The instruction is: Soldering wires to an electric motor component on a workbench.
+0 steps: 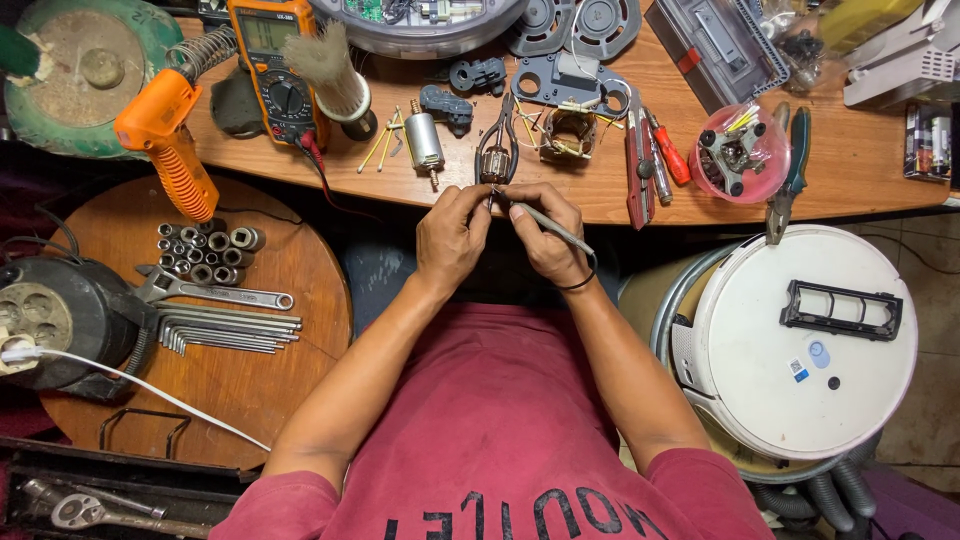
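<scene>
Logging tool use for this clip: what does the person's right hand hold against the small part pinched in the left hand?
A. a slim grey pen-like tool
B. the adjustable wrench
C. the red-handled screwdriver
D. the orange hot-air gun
A: the right hand grips a slim grey pen-like tool, its tip at the small motor armature pinched by the left hand.

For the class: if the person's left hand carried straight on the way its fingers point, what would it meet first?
Probably the small motor armature at the left hand's fingertips, lying against the wooden bench edge; depth is unclear.

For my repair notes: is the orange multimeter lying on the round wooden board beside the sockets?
No, the orange multimeter lies on the wooden workbench at the top, while the round wooden board carries sockets and hex keys.
</scene>
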